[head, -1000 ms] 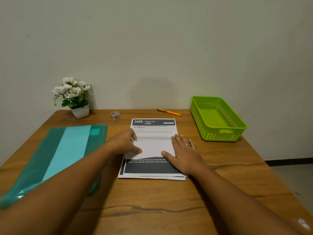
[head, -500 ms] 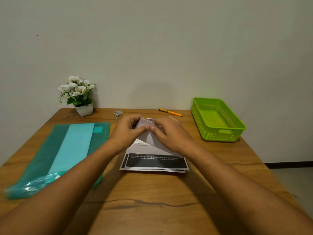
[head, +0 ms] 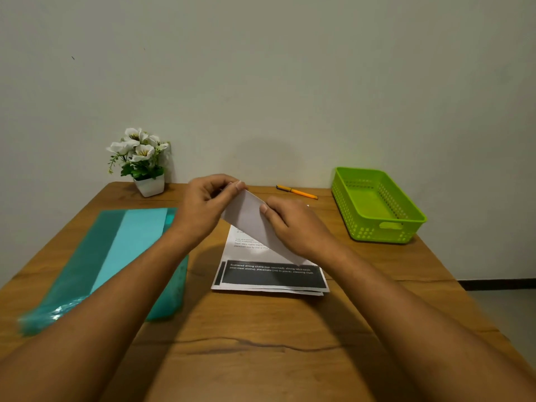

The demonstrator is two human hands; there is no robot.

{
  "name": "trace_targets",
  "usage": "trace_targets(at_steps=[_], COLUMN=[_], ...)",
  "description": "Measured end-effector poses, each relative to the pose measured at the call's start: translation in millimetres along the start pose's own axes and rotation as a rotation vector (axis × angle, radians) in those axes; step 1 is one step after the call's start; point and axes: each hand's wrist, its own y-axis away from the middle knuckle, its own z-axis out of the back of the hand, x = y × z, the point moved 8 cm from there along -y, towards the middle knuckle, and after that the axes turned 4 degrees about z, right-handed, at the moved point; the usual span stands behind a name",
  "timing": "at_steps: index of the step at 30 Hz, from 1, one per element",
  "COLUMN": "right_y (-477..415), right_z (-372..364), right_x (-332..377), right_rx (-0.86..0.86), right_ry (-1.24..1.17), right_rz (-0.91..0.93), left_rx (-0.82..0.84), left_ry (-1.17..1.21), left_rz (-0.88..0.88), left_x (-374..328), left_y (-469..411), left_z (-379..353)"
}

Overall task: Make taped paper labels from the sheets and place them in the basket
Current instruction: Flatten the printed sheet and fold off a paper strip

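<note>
The folded sheet (head: 250, 220) has been raised higher off the stack (head: 271, 278) on the bench (head: 261, 343) since half a second ago. Its upper end is pinched by the left hand (head: 207, 206), its right edge by the right hand (head: 294, 226). Light, limp and easily creased, it is probably best gripped near the fold.
</note>
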Motion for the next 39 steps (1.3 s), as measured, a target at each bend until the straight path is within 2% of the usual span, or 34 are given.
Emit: trace_targets(at_steps=[7, 10, 13, 17, 20, 22, 25, 27, 31, 34, 39], right_y=[16.0, 19.1, 19.6, 17.5, 5.8, -2.5, -12.0, -16.5, -17.5, -16.0, -15.0], right_z=[6.1, 13.4, 27.9, 55.1, 65.0, 64.5, 60.9, 56.8, 55.7, 47.1, 42.0], right_x=[-48.5, -67.5, -81.0, -71.7, -48.2, -27.0, 9.7, 23.1, -0.1, -13.8, -12.9], right_rx=[0.012, -0.057, -0.204, -0.401, -0.414, -0.370, -0.324, -0.317, -0.449, -0.440, -0.384], right_ry=[0.058, -0.059, -0.285, -0.492, -0.474, -0.382, -0.234, -0.230, -0.478, -0.644, -0.549], right_rz=[-0.079, -0.124, -0.219, -0.223, -0.139, -0.067, 0.087, 0.132, -0.046, -0.129, -0.120], left_rx=[-0.101, -0.120, -0.144, -0.128, -0.070, -0.039, -0.018, -0.020, -0.032, -0.041, -0.077], left_ry=[0.030, 0.001, -0.053, -0.254, -0.499, -0.541, -0.469, -0.395, -0.160, -0.034, -0.134], left_rz=[0.050, 0.077, 0.101, 0.133, 0.053, -0.078, -0.199, -0.199, -0.108, -0.016, -0.046], left_x=[14.5, 25.2, 36.5, 55.4, 46.9, 21.7, -19.2, -33.9, -31.5, -20.1, -18.4], left_y=[-4.7, -0.3, 7.1, 10.8, 8.3, 5.2, -1.4, -6.8, -11.7, -8.2, -5.9], left_z=[32.1, 39.0, 41.4, 39.8, 28.2, 13.9, -7.0, -13.6, -9.9, -6.9, -2.3])
